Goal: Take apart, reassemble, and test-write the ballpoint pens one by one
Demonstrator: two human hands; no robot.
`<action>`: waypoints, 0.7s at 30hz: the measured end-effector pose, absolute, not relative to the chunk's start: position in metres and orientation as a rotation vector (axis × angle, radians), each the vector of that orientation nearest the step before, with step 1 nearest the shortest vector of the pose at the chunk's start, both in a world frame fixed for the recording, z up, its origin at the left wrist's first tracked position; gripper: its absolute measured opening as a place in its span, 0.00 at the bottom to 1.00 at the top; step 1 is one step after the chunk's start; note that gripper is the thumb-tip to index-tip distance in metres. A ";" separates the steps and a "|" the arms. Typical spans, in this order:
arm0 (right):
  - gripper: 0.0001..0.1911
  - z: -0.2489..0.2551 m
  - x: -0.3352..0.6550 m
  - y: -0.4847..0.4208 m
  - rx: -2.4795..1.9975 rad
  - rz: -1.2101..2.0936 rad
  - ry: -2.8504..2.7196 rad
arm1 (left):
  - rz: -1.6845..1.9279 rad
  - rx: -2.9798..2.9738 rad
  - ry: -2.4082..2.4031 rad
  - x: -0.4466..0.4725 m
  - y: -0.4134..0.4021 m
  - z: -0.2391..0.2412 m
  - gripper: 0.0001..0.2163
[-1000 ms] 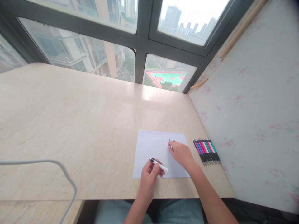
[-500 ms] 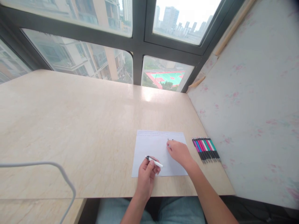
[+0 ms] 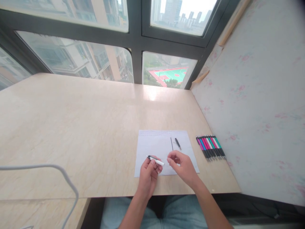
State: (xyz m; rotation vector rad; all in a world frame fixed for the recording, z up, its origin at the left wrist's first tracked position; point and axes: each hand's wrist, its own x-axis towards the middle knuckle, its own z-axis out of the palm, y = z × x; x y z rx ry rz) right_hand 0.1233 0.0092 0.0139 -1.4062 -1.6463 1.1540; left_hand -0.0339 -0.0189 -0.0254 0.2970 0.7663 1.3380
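A white sheet of paper (image 3: pixel 154 143) lies on the beige table (image 3: pixel 83 127) near its front edge. My left hand (image 3: pixel 148 176) is closed round a white pen barrel (image 3: pixel 156 160) with a dark end, held over the sheet's lower part. My right hand (image 3: pixel 182 167) hovers just right of the barrel, fingers curled in a loose pinch; whether anything small is between them I cannot make out. On the paper beyond my right hand lie a thin dark refill (image 3: pixel 171 143) and a short black pen piece (image 3: pixel 178 143), side by side and untouched.
A neat row of several pens (image 3: pixel 210 147) with pink, blue, green and white barrels lies right of the paper by a pale flowered wall (image 3: pixel 257 105). A white cable (image 3: pixel 54 168) loops over the table's front left. Big windows (image 3: pixel 95 60) stand behind the table.
My right hand pulled back from the sheet's upper part toward my left hand, uncovering the refill and black piece it had been over. The left hand kept the white barrel.
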 end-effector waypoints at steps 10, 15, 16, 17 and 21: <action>0.08 0.013 0.118 -0.013 -1.303 1.309 -1.329 | 1.354 0.373 0.800 -0.032 -0.019 -0.022 0.08; 0.11 0.007 0.113 -0.018 -1.257 1.344 -1.134 | 1.349 0.430 0.830 -0.029 -0.020 -0.022 0.08; 0.11 0.006 0.113 -0.019 -1.260 1.336 -1.089 | 1.340 0.449 0.830 -0.029 -0.020 -0.022 0.08; 0.11 0.005 0.113 -0.020 -1.268 1.322 -1.051 | 1.332 0.467 0.829 -0.028 -0.021 -0.022 0.08; 0.12 0.001 0.115 -0.022 -1.318 1.280 -0.987 | 1.330 0.493 0.837 -0.027 -0.021 -0.022 0.07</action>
